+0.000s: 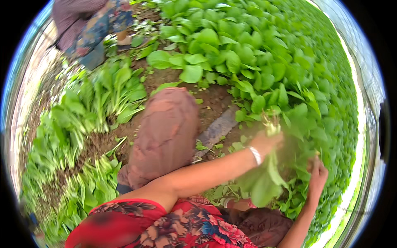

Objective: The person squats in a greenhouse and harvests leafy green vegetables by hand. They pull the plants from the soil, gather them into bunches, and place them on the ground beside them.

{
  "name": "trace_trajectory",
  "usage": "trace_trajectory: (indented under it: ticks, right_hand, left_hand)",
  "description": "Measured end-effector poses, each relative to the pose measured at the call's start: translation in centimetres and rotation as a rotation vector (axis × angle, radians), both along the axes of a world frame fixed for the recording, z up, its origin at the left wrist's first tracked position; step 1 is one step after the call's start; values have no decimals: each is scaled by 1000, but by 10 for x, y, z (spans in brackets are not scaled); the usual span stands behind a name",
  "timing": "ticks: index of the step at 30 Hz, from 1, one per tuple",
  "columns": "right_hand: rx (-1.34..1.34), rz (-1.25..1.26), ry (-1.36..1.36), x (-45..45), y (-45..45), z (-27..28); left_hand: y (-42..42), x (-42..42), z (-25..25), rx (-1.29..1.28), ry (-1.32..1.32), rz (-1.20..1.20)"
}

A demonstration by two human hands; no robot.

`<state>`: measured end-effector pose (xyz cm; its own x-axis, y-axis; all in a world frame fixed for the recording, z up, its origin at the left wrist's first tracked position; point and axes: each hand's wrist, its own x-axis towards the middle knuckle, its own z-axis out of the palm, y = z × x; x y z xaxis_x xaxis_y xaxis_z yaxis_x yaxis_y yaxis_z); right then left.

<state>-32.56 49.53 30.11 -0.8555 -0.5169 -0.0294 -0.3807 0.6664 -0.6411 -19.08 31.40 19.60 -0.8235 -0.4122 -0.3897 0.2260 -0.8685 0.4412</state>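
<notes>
My left hand, with a white bangle at the wrist, grips a bunch of leafy greens. The bunch hangs upside down, its pale stems and thin roots sticking up above my fist and its blurred leaves drooping below. To the right, my right hand is raised beside the standing greens with its fingers curled. A small yellowish bit shows at its fingertips, but whether the fingers hold it is unclear.
Pulled greens lie in rows on the soil at left, with another heap nearer me. My bent knee rises mid-view beside a grey flat strip on the ground. Another person is at upper left.
</notes>
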Motion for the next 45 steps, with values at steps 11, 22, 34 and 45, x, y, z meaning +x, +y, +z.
trace_trajectory:
  ticks: [11, 22, 34, 45]
  right_hand:
    - [-431, 59, -164, -9, 37, 8]
    - [73, -117, -392, -76, 135, -64]
    - [378, -159, -523, 3, 100, -60]
    - [149, -229, -577, -20, 110, -66]
  left_hand:
    - [-58, 81, 158, -75, 440, 499]
    - [-226, 351, 251, -1102, -364, 857]
    - [-119, 610, -164, -447, -1934, 292]
    - [-82, 513, -191, -497, -2292, -415]
